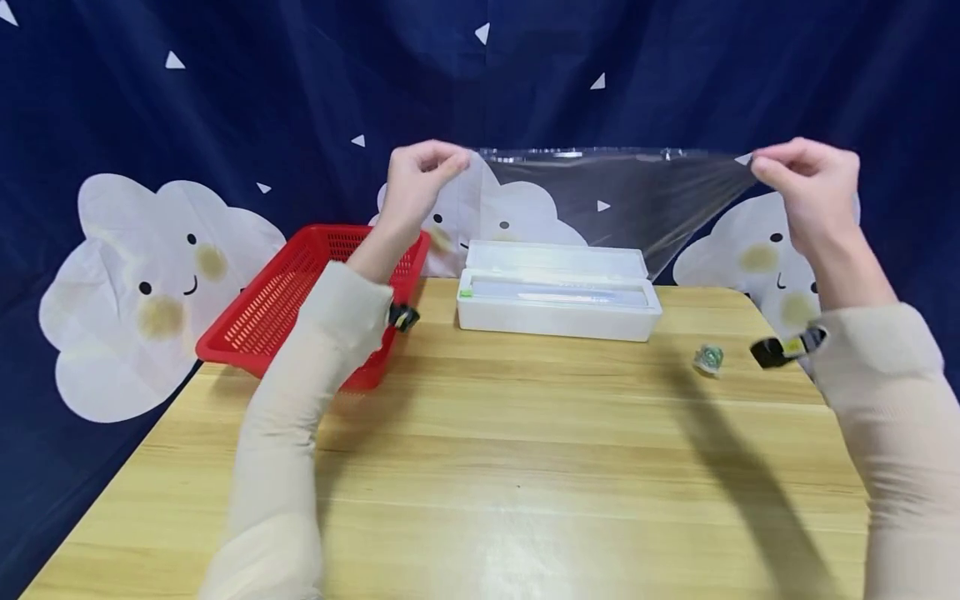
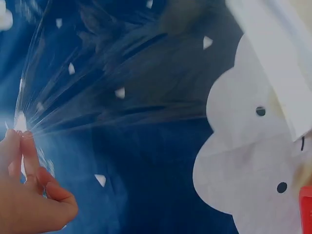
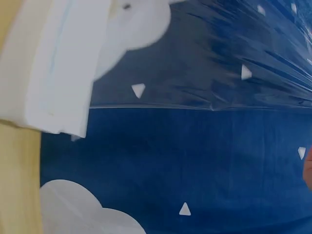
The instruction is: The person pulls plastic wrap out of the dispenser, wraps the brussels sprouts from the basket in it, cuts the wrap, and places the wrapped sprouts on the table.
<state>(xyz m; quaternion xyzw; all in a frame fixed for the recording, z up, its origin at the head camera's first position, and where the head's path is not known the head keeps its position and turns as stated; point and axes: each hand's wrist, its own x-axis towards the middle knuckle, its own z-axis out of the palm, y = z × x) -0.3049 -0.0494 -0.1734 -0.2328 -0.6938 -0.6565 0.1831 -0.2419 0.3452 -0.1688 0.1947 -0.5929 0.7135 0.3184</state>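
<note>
A clear sheet of plastic wrap [image 1: 622, 187] is stretched up from a white wrap dispenser box [image 1: 555, 321] at the back of the table. My left hand [image 1: 416, 179] pinches one upper corner between thumb and fingers; the left wrist view shows creases fanning out from those fingertips [image 2: 28, 146]. At the other upper corner, my right hand [image 1: 813, 183] pinches the film the same way. Both hands are raised above the box, and the film's top edge runs nearly level between them. The box lid stands tilted back. In the right wrist view only a sliver of the hand [image 3: 307, 170] shows.
A red plastic basket [image 1: 258, 321] stands at the table's left rear, partly behind the left forearm. A small crumpled green-and-clear item [image 1: 708, 359] lies on the wooden table [image 1: 525, 467] right of the box. Behind hangs a dark blue curtain [image 1: 300, 100] with cloud prints.
</note>
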